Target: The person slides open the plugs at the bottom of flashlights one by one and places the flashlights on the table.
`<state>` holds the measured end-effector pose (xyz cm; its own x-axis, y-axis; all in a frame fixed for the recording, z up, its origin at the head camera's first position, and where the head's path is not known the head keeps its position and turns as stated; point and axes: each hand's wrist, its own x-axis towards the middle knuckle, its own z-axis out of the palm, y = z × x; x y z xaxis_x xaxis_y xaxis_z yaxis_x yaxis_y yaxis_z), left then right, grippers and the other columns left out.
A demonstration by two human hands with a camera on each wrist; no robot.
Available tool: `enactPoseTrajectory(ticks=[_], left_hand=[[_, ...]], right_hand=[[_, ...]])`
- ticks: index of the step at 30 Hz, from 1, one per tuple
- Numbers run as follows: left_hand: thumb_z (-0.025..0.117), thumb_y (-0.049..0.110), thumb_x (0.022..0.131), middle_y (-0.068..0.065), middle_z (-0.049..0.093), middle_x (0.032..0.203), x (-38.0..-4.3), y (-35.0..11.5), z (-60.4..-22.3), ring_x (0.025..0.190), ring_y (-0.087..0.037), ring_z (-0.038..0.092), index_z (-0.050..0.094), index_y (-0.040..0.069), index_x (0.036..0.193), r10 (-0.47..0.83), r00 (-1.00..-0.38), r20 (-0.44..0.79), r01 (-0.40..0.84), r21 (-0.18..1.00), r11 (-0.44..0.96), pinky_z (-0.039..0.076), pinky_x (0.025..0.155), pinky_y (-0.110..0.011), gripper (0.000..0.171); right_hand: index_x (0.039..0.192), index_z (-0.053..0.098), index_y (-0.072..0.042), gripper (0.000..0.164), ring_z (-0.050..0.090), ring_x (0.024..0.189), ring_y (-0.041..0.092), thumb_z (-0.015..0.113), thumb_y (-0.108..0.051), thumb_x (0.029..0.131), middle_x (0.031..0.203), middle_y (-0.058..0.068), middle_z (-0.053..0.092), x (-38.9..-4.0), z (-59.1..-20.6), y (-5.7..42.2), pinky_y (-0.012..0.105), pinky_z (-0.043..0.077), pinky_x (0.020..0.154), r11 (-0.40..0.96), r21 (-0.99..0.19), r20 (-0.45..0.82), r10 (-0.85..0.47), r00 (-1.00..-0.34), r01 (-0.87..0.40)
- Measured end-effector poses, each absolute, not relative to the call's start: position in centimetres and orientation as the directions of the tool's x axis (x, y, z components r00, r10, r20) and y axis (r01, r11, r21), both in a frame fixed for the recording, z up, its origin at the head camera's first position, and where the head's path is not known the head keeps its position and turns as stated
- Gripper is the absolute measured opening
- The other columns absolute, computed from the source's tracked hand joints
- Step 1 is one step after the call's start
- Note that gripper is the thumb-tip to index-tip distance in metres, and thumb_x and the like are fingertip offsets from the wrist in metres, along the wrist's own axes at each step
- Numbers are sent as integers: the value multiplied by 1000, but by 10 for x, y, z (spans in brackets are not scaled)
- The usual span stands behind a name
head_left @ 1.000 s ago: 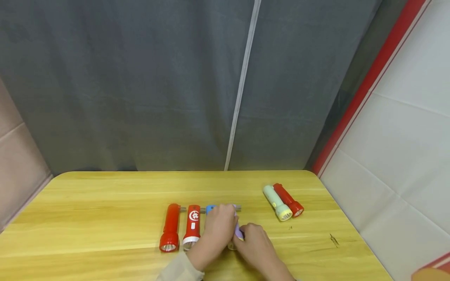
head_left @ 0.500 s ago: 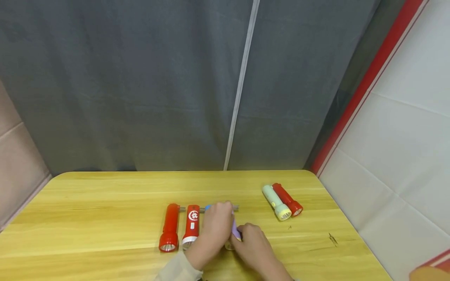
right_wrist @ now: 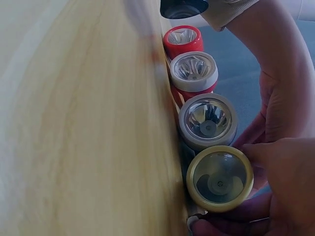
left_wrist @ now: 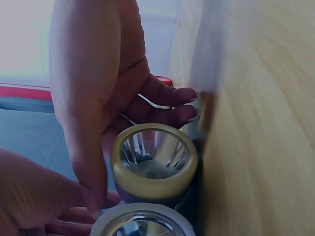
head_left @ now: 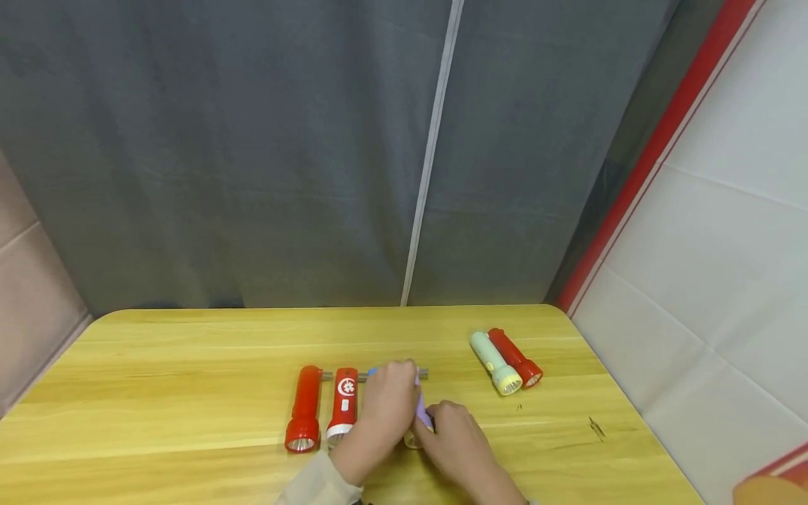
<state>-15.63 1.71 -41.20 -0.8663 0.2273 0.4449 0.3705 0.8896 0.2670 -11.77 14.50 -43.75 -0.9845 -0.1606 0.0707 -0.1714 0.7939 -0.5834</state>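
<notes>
A purple flashlight [head_left: 423, 415] with a yellow rim lies between my two hands, at the right end of a row. My left hand [head_left: 386, 407] reaches over the row and grips its tail part, covering most of the blue flashlight [head_left: 372, 371]. Thumb and fingers of my right hand [head_left: 459, 438] pinch its head from the right side. In the right wrist view the yellow-rimmed lens [right_wrist: 220, 179] sits right against the grey rim [right_wrist: 208, 120] of the blue flashlight. Seen from the left wrist, fingers of the right hand [left_wrist: 88, 93] pass around the yellow rim [left_wrist: 153, 162].
To the left lie a red flashlight with a white rim [head_left: 344, 403] and a plain red flashlight [head_left: 305, 410]. A grey metal bar [head_left: 423, 373] runs behind the row. Farther right, a pale green flashlight [head_left: 495, 361] and another red flashlight [head_left: 516, 358] lie together on the wooden table [head_left: 189, 393].
Over the last second the purple flashlight and both hands have shifted slightly left, and less of the blue flashlight shows. Over the last half second hardly anything has moved.
</notes>
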Motion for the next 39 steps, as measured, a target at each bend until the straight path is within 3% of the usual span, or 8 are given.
enactPoseTrajectory(ticks=[11, 18, 23, 25, 29, 35, 37, 39], left_hand=[[76, 6, 80, -2, 62, 58, -153, 16, -409, 48, -13, 53, 63, 10, 65, 232, -866, 443, 368, 249, 896, 40, 42, -24, 21], [77, 16, 86, 0, 55, 57, -154, 12, -404, 49, -11, 45, 55, 14, 62, 221, -900, 375, 364, 370, 855, 35, 43, -24, 32], [73, 21, 91, -7, 74, 81, -157, 7, -394, 64, -17, 63, 75, 8, 88, 222, -939, 263, 329, 503, 799, 46, 50, -28, 14], [71, 21, 93, -10, 78, 96, -159, 5, -389, 73, -20, 68, 77, 6, 101, 228, -950, 211, 308, 551, 775, 51, 55, -31, 17], [70, 22, 94, -9, 77, 105, -163, 5, -377, 82, -19, 69, 77, 7, 105, 257, -957, 136, 287, 582, 761, 56, 64, -33, 20], [66, 21, 97, -3, 75, 89, -173, 9, -358, 69, -13, 58, 75, 8, 90, 336, -939, 79, 321, 561, 763, 48, 59, -28, 17], [65, 21, 98, -1, 67, 74, -179, 11, -353, 59, -13, 50, 70, 9, 78, 365, -929, 56, 333, 553, 764, 42, 53, -26, 24], [64, 22, 99, 2, 56, 61, -187, 12, -348, 52, -11, 42, 62, 11, 66, 396, -918, 22, 342, 547, 764, 35, 48, -24, 35]], right_hand=[[58, 50, -17, 42, 40, 55, 7, 61, -30, 97, 62, -5, 48, -113, -436, 143, 22, 33, 49, 821, -541, 86, -162, -983, -183], [61, 52, -16, 43, 42, 56, 9, 58, -37, 98, 65, -4, 51, -113, -434, 144, 24, 34, 50, 836, -518, 88, -156, -984, -179], [64, 53, -16, 49, 45, 57, 12, 55, -49, 100, 66, -1, 52, -113, -433, 144, 26, 36, 50, 840, -521, 76, -135, -988, -155], [64, 53, -16, 51, 45, 57, 12, 53, -53, 100, 66, -1, 53, -113, -433, 144, 26, 36, 50, 835, -528, 72, -139, -988, -156], [64, 53, -17, 53, 45, 56, 11, 52, -56, 100, 65, -1, 53, -114, -433, 145, 26, 36, 49, 833, -532, 61, -144, -988, -154], [65, 55, -17, 55, 45, 57, 11, 49, -59, 100, 64, -3, 51, -117, -430, 148, 25, 35, 50, 835, -536, 0, -148, -989, -125], [66, 58, -17, 54, 47, 58, 12, 50, -58, 100, 64, -2, 53, -118, -428, 150, 26, 36, 51, 835, -536, -1, -150, -989, -126], [75, 69, -12, 53, 58, 65, 16, 52, -56, 100, 71, 1, 63, -119, -427, 152, 31, 46, 55, 840, -524, 28, -145, -989, -138]])
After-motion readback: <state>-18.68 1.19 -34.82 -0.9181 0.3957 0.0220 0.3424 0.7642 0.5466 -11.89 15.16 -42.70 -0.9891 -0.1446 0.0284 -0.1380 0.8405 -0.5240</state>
